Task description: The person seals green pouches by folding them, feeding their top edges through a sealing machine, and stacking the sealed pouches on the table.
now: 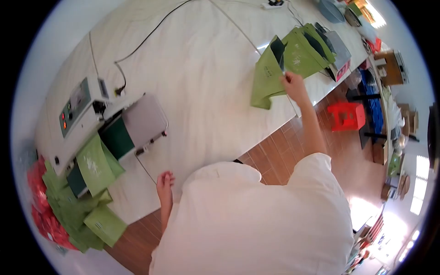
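My right hand pinches the upper edge of a green pouch at the far right of the table. The pouch's mouth gapes, showing a dark inside, and its lower corner hangs bent. More green pouches stand with open mouths just beyond it, beside a grey scale-like device. Near the table's front edge is my left hand, its fingers loosely curled and apart, with nothing visible in them. Left of that hand, a green pouch rests against a white machine with red lit digits.
Green pouches are heaped at the left end beside red packaging. A metal plate juts from the machine. A black cable crosses the table. A red stool stands on the floor near loaded shelves.
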### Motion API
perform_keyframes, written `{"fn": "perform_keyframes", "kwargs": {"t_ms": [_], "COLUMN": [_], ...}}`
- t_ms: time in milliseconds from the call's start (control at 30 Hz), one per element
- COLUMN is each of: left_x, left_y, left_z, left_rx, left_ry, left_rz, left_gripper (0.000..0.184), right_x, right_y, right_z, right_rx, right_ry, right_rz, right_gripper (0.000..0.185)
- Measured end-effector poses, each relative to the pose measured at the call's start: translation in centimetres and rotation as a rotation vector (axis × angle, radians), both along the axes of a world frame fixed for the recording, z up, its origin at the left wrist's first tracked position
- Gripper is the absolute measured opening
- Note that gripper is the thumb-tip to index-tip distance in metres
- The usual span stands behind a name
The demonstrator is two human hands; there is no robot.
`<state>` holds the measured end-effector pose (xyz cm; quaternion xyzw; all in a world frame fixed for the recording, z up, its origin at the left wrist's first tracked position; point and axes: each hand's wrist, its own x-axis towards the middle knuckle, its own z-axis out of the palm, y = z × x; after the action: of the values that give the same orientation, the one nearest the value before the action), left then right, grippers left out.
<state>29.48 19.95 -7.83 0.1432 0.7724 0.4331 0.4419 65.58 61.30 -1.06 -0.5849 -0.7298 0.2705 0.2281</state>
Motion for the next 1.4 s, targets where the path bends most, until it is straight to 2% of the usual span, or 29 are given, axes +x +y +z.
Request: {"fn": "perform_keyframes", "kwargs": {"t_ms": [67,100,133,200,267,333,367,433,500,533,567,600,667,733,767,800,833,900,967,1033,1167,1233,1300,1400], "left_x": [1.0,1.7,2.2,3.7,4.6,4.7,4.5,3.4,3.2,3.2,3.3,3.0,1.7,-0.1,-1.1,-1.9,-2.2,-1.8,-0.6,0.0,1.1,0.8,-0.7,-1.3], "left_y": [2.4,3.4,4.1,5.3,5.5,4.5,3.6,2.4,1.3,1.1,0.9,1.0,1.7,4.4,6.3,8.0,9.5,11.8,12.8,13.1,10.9,8.7,5.4,-1.2], "left_z": [1.1,1.5,1.6,3.3,4.6,4.6,3.8,3.3,3.2,3.4,3.8,4.3,5.6,8.0,8.2,8.3,8.0,6.7,5.9,6.0,6.4,7.6,9.4,8.0], "left_rx": [0.068,0.096,0.129,0.202,0.235,0.291,0.299,0.278,0.270,0.260,0.251,0.257,0.250,0.291,0.313,0.327,0.325,0.280,0.309,0.385,0.551,0.514,0.337,0.183], "left_ry": [0.044,0.054,0.112,0.225,0.290,0.585,0.580,0.668,0.741,0.702,0.661,0.656,0.619,0.796,0.934,1.074,1.081,1.017,1.033,1.042,0.899,0.828,0.755,0.645], "left_rz": [-0.056,-0.070,-0.124,-0.201,-0.185,-0.290,-0.243,-0.252,-0.265,-0.187,-0.112,-0.091,0.120,0.062,-0.024,-0.110,-0.093,-0.433,-0.488,-0.671,-0.873,-0.668,-0.496,-0.497], "left_gripper": [0.024,0.023,0.022,0.022,0.022,0.023,0.024,0.024,0.023,0.022,0.021,0.021,0.021,0.024,0.025,0.025,0.025,0.019,0.015,0.006,0.008,0.018,0.029,0.037], "right_x": [-3.0,-5.5,-8.1,-12.9,-17.1,-20.5,-21.0,-21.2,-20.7,-20.5,-20.8,-21.3,-22.5,-23.6,-24.1,-24.3,-24.5,-24.4,-23.6,-22.4,-17.0,-14.8,-13.0,-11.9], "right_y": [-4.3,-7.1,-10.4,-16.1,-21.2,-25.2,-25.7,-25.5,-23.7,-22.2,-20.1,-18.1,-15.8,-13.9,-13.8,-13.5,-13.2,-13.3,-14.8,-16.4,-18.6,-19.3,-20.7,-22.2], "right_z": [-1.6,-1.3,-0.7,-1.6,-3.0,-2.5,-2.3,-1.7,-0.7,-0.3,0.5,1.1,1.3,0.4,0.4,0.4,0.3,0.7,1.5,2.0,-0.2,-1.0,-1.4,-1.1], "right_rx": [-0.161,-0.194,-0.387,-0.503,-0.793,-1.018,-1.034,-1.050,-0.442,-0.146,0.263,0.391,0.414,0.388,0.271,0.281,0.318,0.355,0.575,0.517,0.283,0.278,0.191,0.051], "right_ry": [0.173,0.165,0.299,0.320,0.412,0.566,0.553,0.514,0.230,0.250,0.111,0.073,0.025,-0.030,-0.057,-0.056,-0.115,-0.173,-0.012,0.026,0.034,0.031,0.048,0.034], "right_rz": [0.028,0.066,-0.005,0.022,0.060,0.128,0.160,0.416,0.535,0.532,0.631,0.682,0.735,1.013,1.017,1.031,1.072,1.118,1.123,1.164,1.147,1.133,1.071,1.016], "right_gripper": [0.024,0.025,0.026,0.026,0.024,0.021,0.021,0.019,0.012,0.023,0.045,0.051,0.053,0.053,0.041,0.041,0.033,0.026,0.018,0.018,0.015,0.016,0.016,0.018]}}
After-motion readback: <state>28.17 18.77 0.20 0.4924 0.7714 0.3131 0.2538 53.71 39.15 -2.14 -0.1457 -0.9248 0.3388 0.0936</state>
